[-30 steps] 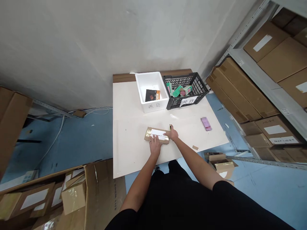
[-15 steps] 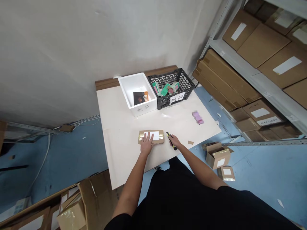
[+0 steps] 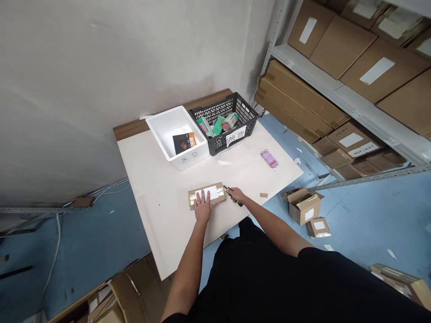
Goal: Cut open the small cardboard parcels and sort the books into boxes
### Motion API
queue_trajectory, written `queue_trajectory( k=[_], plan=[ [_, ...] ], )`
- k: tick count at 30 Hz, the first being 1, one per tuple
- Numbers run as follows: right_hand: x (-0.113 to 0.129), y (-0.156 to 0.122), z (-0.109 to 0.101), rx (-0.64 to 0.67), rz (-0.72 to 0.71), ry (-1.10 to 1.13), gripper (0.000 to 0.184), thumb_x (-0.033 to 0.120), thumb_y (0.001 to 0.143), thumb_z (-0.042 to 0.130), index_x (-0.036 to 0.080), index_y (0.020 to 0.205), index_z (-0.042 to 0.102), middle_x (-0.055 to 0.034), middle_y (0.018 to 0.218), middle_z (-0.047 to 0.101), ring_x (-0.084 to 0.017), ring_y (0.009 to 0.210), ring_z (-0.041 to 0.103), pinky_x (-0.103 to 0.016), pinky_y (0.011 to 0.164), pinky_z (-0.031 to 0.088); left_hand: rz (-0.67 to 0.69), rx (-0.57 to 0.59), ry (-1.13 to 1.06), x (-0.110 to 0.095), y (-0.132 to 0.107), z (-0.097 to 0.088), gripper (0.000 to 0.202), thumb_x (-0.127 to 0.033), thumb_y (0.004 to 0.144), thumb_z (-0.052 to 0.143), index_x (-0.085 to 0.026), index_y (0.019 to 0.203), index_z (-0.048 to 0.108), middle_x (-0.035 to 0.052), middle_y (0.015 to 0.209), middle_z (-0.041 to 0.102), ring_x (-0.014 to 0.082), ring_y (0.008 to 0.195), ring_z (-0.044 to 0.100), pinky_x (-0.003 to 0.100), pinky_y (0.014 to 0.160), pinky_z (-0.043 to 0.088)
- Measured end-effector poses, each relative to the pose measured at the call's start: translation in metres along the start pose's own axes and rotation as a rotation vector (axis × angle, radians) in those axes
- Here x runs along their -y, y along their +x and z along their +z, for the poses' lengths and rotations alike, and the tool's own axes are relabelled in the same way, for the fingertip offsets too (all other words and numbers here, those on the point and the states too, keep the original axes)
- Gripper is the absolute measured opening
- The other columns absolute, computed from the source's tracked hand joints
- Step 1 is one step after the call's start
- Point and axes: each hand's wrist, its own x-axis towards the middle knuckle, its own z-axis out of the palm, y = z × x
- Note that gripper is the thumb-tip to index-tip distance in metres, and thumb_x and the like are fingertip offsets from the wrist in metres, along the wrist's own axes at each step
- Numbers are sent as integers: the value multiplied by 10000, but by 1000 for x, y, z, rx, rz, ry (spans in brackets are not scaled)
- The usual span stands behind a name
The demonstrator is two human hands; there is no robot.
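Note:
A small taped cardboard box [image 3: 220, 192] with a white label lies near the front of the white table [image 3: 175, 242]. My left hand [image 3: 203, 209] rests on top of it, fingers spread over the label. In my right hand [image 3: 236, 194] is a black and yellow utility knife [image 3: 226, 189], gripped with the fingers closed. Its tip is at the right end of the box; whether it touches the cardboard I cannot tell.
Behind stand a white foam box [image 3: 193, 162] holding a dark packet and a black plastic crate [image 3: 249, 129] with green packs. A pixelated pink item [image 3: 269, 158] and a cardboard scrap [image 3: 263, 195] lie to the right. Shelving [image 3: 336, 92] with cartons flanks the table.
The knife has come closer to the box's right end and turned to point more toward it. The box is slightly more tilted in view. My view has shifted to the right.

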Motion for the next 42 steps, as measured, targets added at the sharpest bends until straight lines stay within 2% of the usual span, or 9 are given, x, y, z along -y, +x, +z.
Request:
queue_trajectory(
  k=[13,16,20,23,27,32,37,40,42],
  plan=[
    [-27,-24,-9,-22,37,-137,412,539,1048,562,222,791,501,63,551,527,-95,424,489,-192,475,408,3,31,15,-1,5,-7,785,-578,1005,535,-316,1696,272,101,1775,230,385,1640,138,587,1275,255],
    [-35,-17,8,-204,43,-49,407,596,1061,471,231,885,512,51,617,578,-119,469,571,-210,522,464,14,94,-17,6,17,-24,709,-541,1021,495,-294,1670,351,112,1740,328,383,1609,241,564,1235,337],
    [-39,-2,47,-290,74,-88,475,667,900,689,238,1031,535,-49,926,729,-205,722,726,-271,637,541,-36,53,-41,23,23,-43,639,-460,1054,395,-262,1660,369,115,1748,306,361,1616,210,567,1242,318],
    [-28,13,63,-352,46,-171,583,654,800,794,234,1118,544,-122,1146,737,-286,1018,737,-321,770,568,-101,36,-34,30,11,-44,632,-446,1060,367,-224,1652,379,142,1754,272,383,1611,194,587,1232,312],
    [6,41,58,-388,22,-244,639,664,802,781,223,1211,565,-169,1250,718,-331,1084,719,-365,768,573,-251,101,-28,16,-17,-36,613,-335,1024,411,-105,1591,447,260,1516,527,403,1374,523,522,1071,468],
    [42,64,31,-327,-44,-218,607,627,839,760,232,1261,575,-130,1181,750,-296,980,739,-329,684,555,-67,227,-195,-10,-41,-26,477,-248,1013,421,-239,1457,593,128,1280,660,259,1117,674,359,911,541],
    [15,39,6,-471,-119,-313,588,659,883,701,214,1249,582,-145,1182,748,-306,1074,724,-328,799,545,97,106,-87,-17,-17,-30,682,-156,916,612,-273,1574,471,146,1629,456,323,1469,463,417,1062,510],
    [-31,11,14,-417,-92,-393,601,662,857,729,205,1220,588,-148,1183,747,-321,1094,721,-349,861,537,318,193,-18,-16,13,-32,1039,-194,783,804,-314,1677,289,115,1787,170,386,1636,145,525,1226,358],
    [-59,-1,23,-344,-62,-419,578,665,835,747,209,1164,609,-138,1135,757,-325,1077,729,-352,855,539,386,266,-2,-15,28,-30,1128,-229,744,839,-335,1694,240,89,1801,104,380,1651,66,549,1275,269]
  ],
)
